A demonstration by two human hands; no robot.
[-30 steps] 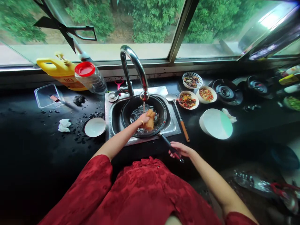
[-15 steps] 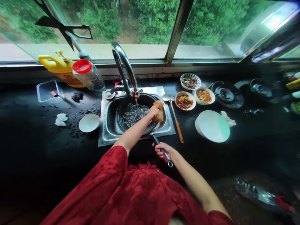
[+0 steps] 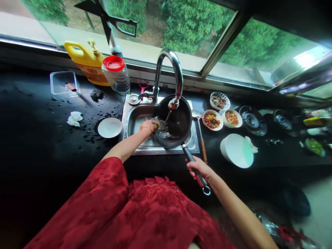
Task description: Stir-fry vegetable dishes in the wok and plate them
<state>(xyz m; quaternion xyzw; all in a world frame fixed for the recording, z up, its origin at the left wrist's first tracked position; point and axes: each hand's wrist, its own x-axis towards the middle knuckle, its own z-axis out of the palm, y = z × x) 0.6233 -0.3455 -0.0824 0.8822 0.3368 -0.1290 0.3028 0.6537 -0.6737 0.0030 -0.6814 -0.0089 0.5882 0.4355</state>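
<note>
A black frying pan (image 3: 181, 121) is tilted in the steel sink (image 3: 135, 116) under the tap (image 3: 169, 57), and water runs into it. My right hand (image 3: 198, 168) is wrapped around the pan's handle (image 3: 189, 155). At the pan's left rim, my left hand (image 3: 148, 125) is closed on a tan dishcloth (image 3: 156, 123), mostly hidden by the fingers. Water pools in the pan's lower left part, near that hand. Right of the sink lies a spatula (image 3: 202, 140) with a wooden handle.
A white bowl (image 3: 109, 127) stands left of the sink, by crumpled tissue (image 3: 75, 118). Behind are a clear jar (image 3: 118, 81) and a yellow jug (image 3: 88, 64). Food bowls (image 3: 212, 120), a large white bowl (image 3: 233, 150) and a gas burner (image 3: 251, 121) stand right.
My left hand has gone from the pan's right side to its left rim with the dishcloth. The pan has tilted leftward, and its water has gathered at the lower left. The view has shifted.
</note>
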